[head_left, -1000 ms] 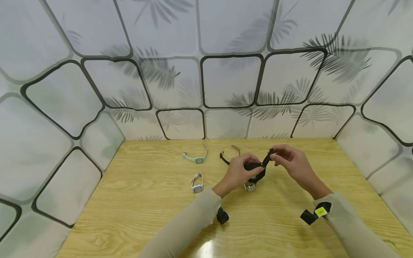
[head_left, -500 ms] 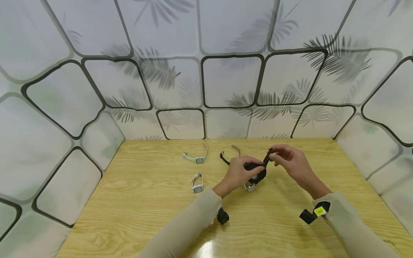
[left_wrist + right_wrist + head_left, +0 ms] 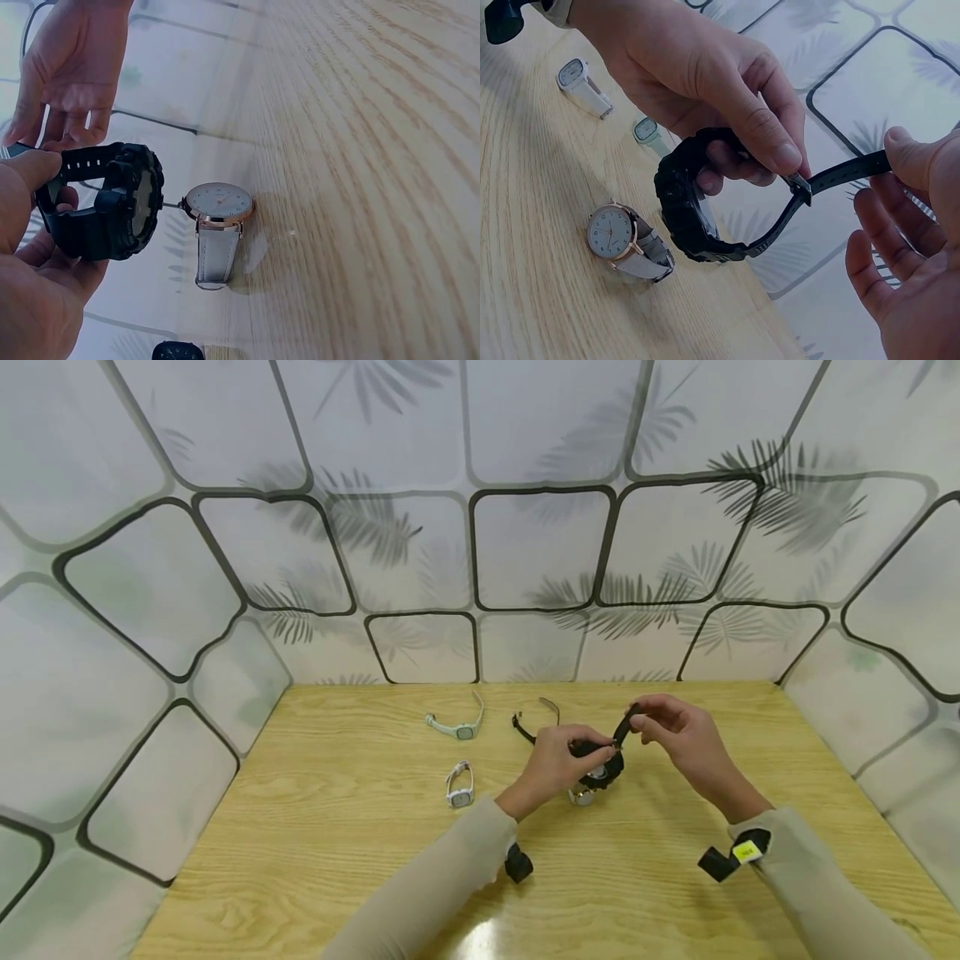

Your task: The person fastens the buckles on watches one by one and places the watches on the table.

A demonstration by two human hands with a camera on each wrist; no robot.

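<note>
A chunky black wristwatch (image 3: 679, 202) hangs above the table between both hands, its strap looped through the buckle (image 3: 801, 186). My left hand (image 3: 555, 762) pinches the strap at the buckle between thumb and fingers. The free strap end (image 3: 851, 171) is pinched by my right hand (image 3: 678, 739), its other fingers loosely curled. Below the black watch lies a watch with a white dial, rose-gold case and pale strap (image 3: 219, 201), which the head view shows only partly.
A mint-green watch (image 3: 464, 732) and a white watch (image 3: 460, 797) lie on the wooden table (image 3: 337, 793) to the left. Behind my left hand is another black-strapped watch (image 3: 522, 727), partly hidden. A patterned backdrop (image 3: 420, 647) encloses the table's back and sides.
The black watch's case has shifted slightly right and more of its dial shows in the head view. Both hands keep their hold on the strap, almost in place.
</note>
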